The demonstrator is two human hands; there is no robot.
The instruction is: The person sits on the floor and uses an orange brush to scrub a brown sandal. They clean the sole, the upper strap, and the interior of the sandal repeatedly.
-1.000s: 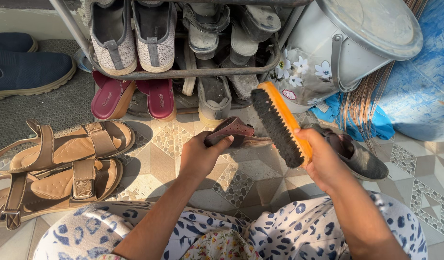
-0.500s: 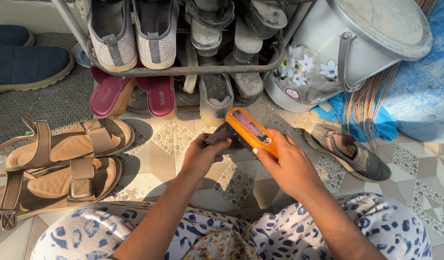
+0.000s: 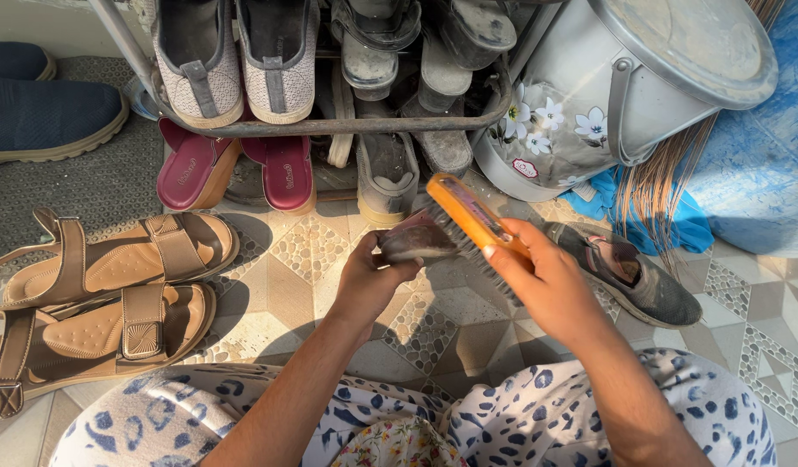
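Observation:
My left hand (image 3: pixel 368 281) grips a small dark brown shoe (image 3: pixel 416 242) held up over the tiled floor. My right hand (image 3: pixel 550 281) is closed around the orange handle of a shoe brush (image 3: pixel 468 216), whose dark bristles rest against the shoe's far side. The brush slants from upper left to lower right. Part of the shoe is hidden behind the brush and my fingers.
A metal shoe rack (image 3: pixel 330 128) with several shoes stands ahead. A pair of tan sandals (image 3: pixel 96 294) lies at the left, maroon slippers (image 3: pixel 230 169) under the rack. A grey shoe (image 3: pixel 628 272) lies at the right, beside a flowered metal bucket (image 3: pixel 606 95) and a broom (image 3: pixel 654 182).
The brush has turned from bristles-up, away from the shoe, to bristles against the shoe, stroking across it. My left hand has tilted the shoe slightly.

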